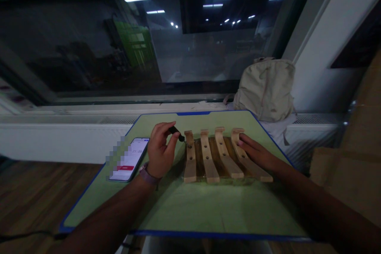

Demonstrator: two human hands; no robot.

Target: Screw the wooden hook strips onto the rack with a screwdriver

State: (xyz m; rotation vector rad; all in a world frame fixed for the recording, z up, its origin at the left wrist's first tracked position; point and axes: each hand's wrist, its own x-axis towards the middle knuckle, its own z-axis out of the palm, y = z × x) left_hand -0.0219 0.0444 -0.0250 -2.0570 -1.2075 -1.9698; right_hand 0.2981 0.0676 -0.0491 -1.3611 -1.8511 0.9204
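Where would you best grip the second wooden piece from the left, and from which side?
Probably by pinching the second wooden piece from above, across the long edges of its narrow middle: gaps show on both sides there, while its near end widens and its far end curls.

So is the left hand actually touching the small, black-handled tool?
Touching: the head view shows the left hand pinching the small, black-handled tool between thumb and fingers, with no visible gap along the handle.
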